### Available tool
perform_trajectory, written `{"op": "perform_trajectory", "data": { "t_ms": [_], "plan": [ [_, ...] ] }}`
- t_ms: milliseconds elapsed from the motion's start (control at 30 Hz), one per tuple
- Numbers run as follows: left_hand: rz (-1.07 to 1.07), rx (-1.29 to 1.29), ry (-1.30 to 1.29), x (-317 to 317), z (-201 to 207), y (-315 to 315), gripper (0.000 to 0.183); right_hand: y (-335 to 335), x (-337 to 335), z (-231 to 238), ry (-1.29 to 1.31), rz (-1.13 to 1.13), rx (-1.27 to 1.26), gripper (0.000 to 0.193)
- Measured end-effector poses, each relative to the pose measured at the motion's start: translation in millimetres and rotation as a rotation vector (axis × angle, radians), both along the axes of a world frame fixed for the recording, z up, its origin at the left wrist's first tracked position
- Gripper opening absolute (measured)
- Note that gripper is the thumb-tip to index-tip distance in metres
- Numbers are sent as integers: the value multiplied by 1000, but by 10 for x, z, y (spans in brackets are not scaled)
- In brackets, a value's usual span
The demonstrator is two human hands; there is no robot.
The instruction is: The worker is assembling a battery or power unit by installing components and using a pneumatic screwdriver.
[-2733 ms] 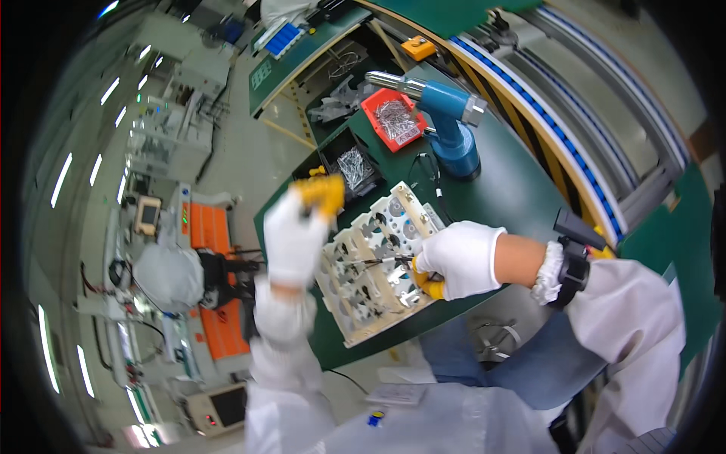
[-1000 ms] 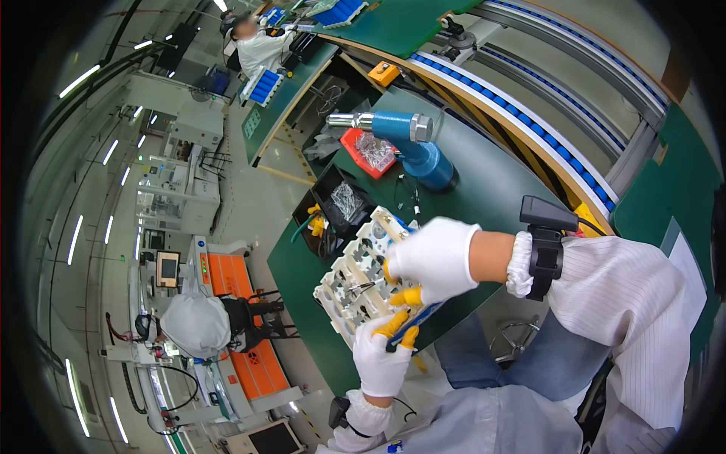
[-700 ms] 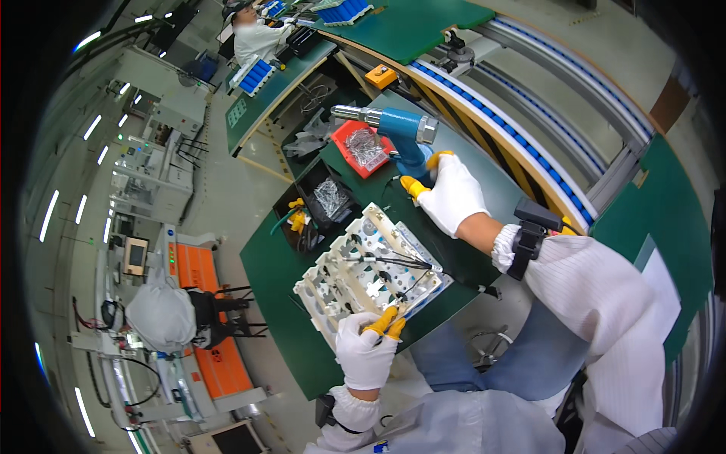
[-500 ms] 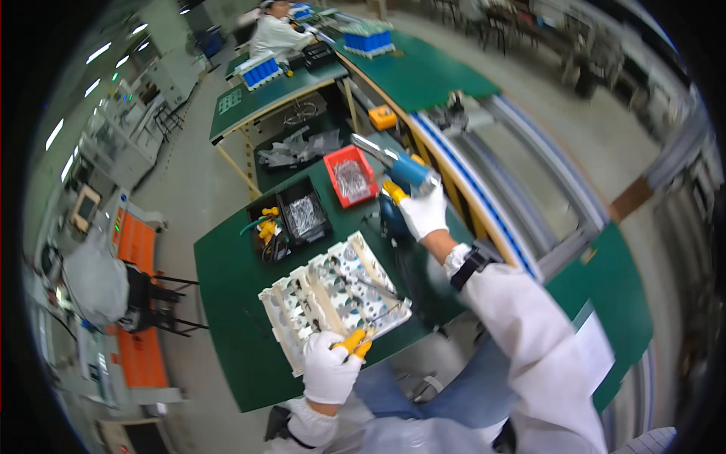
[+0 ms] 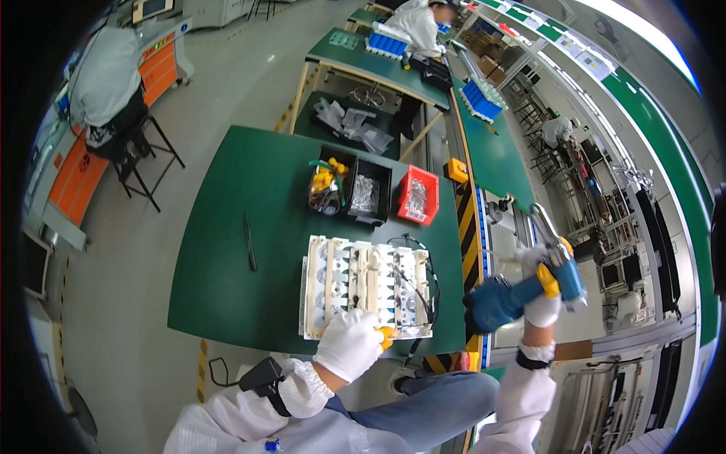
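Note:
My right hand (image 5: 543, 303), in a white glove with yellow fingertips, grips a blue cordless power tool (image 5: 495, 305) with a metal nose. The tool is held up right of the table, its nose pointing away from me. My left hand (image 5: 350, 346), gloved the same way, is at the near edge of a white plastic battery-type module (image 5: 321, 287). Its fingers are drawn together, and whatever is between the fingertips is too small to make out. Round cell ends and dark wires show on the module, which lies on the green table (image 5: 219, 250).
Beyond the module stand a black two-part bin (image 5: 364, 219) with yellow-handled tools and small metal pieces, and a red bin (image 5: 429, 216) of similar pieces. Left lies a black pen (image 5: 250, 242). A conveyor rail (image 5: 484, 250) runs along the right. Co-workers sit farther off.
My view has swung to the right. My right hand has carried the power tool from above the table to out past its right edge. My left hand stays by the module's near edge.

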State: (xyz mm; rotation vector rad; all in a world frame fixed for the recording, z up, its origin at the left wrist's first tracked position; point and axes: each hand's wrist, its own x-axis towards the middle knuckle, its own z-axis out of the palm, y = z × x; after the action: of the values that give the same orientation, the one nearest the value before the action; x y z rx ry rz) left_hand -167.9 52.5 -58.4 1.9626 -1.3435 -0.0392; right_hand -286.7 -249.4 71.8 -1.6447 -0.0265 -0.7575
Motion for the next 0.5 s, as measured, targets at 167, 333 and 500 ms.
{"op": "perform_trajectory", "data": {
  "t_ms": [167, 333, 500],
  "plan": [
    [48, 5, -44, 27, -13, 82, 14, 812, 45, 618, 656, 18, -396, 26],
    [94, -44, -19, 25, -29, 53, 12, 1403, 51, 478, 1078, 195, -512, 23],
    [68, 10, -9, 8, -41, 60, 11, 1522, 180, 435, 1333, 191, -440, 27]
  ]
}}
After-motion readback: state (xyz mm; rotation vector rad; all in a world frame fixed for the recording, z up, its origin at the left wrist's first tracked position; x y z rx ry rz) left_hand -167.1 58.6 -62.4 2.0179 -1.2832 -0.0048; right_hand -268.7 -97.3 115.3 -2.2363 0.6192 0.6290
